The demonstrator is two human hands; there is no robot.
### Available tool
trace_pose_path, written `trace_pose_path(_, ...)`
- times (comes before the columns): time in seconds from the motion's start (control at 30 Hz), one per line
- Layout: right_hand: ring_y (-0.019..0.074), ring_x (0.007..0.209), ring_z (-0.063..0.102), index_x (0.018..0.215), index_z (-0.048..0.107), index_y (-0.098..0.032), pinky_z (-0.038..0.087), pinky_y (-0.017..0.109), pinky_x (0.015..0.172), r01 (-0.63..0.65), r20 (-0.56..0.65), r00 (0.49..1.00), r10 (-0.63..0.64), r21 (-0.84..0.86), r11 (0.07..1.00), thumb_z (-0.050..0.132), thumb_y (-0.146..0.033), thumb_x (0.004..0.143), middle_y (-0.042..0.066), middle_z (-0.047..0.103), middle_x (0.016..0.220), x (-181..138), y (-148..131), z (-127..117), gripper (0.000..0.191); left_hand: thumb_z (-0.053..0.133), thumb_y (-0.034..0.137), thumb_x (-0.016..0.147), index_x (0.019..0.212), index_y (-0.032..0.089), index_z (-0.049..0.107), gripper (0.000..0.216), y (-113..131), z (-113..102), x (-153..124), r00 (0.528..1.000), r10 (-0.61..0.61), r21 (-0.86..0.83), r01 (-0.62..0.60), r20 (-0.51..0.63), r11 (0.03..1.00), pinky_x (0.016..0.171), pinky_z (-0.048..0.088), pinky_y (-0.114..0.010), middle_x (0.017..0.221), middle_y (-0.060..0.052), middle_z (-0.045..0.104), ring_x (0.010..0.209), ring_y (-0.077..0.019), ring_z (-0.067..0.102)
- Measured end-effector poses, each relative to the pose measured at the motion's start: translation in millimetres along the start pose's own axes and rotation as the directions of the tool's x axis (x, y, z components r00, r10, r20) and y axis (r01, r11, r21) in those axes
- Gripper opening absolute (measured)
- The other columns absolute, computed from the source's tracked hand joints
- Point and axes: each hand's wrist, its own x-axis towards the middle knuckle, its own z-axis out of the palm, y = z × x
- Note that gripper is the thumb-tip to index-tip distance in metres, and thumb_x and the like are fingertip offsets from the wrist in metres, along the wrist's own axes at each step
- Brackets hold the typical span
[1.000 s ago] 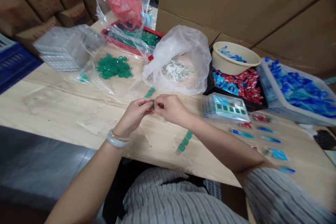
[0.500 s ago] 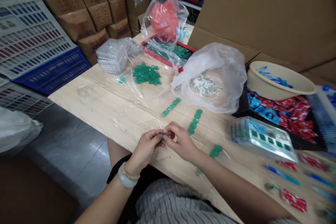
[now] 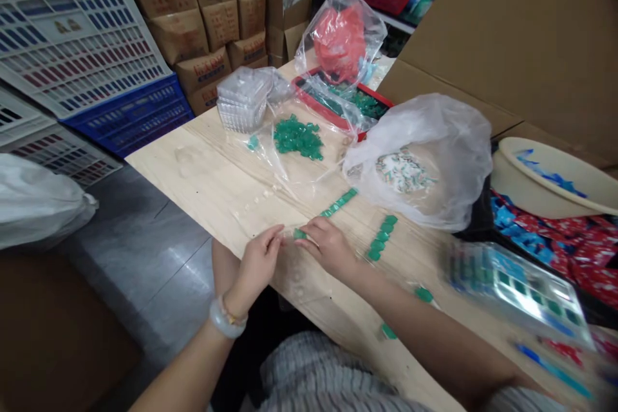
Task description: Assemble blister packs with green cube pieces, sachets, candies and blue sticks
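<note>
Hands are sitting farther apart than half a second ago, when fingertips were nearly meeting; more of the green piece [image 3: 299, 234] is now showing, and the view is swinging left. Right hand [image 3: 331, 248] is closing thumb and fingers on the piece, above the worktop [image 3: 193, 174] near its front edge. Left hand [image 3: 258, 264] is holding thumb and index nearly together just beside it; can't tell if it is gripping anything. Piece is looking glossy, small, flat. Green strip [image 3: 339, 203] of squares is lying just beyond the right hand, a row [image 3: 383, 238] of rounder pieces to its right. Cloudy, crumpled bag [image 3: 449, 141] is bounding the far right; shiny pile [image 3: 298, 137] is lying farther back. Pale smooth wood is stretching left to the corner.
</note>
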Motion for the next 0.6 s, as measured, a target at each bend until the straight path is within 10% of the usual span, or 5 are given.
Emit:
trace_pose_path(0.17,0.0217,0.082,0.052,0.078,0.063,-0.013,0.041,0.032,0.068,0.182,0.338,0.94,-0.051,-0.369,0.911,0.051,-0.039,0.079,0.011,0.057,0.08,24.6,3.5,10.2,0.029,0.049,0.016,0.073,0.104,0.019,0.055,0.032,-22.7,-0.1,-3.9,0.963,0.268,0.576,-0.234,0.026,0.783,0.083,0.038,-0.041,0.098,-0.009,0.056,0.093,-0.0249,0.047)
trace_pose_path(0.4,0.0223,0.08,0.054,0.081,0.063,-0.015,0.04,0.031,0.063,0.316,0.466,0.879,-0.102,-0.408,0.857,0.056,-0.037,0.076,0.01,0.058,0.082,52.8,-3.5,14.7,0.024,0.052,0.018,0.075,0.123,0.014,0.034,0.052,-38.2,5.7,-1.8,0.93,0.363,0.551,-0.331,0.054,0.766,0.09,0.037,-0.043,0.107,-0.012,0.05,0.1,-0.025,0.045)
trace_pose_path(0.6,0.0151,0.08,0.054,0.092,0.058,-0.014,0.041,0.025,0.069,0.129,0.361,0.932,-0.045,-0.212,0.969,0.053,-0.034,0.079,0.006,0.056,0.086,37.1,11.6,14.2,0.025,0.052,0.017,0.074,0.121,0.015,0.036,0.049,-38.1,4.7,-2.6,0.93,0.365,0.53,-0.331,0.041,0.781,0.09,0.038,-0.044,0.105,-0.011,0.051,0.1,-0.0242,0.045)
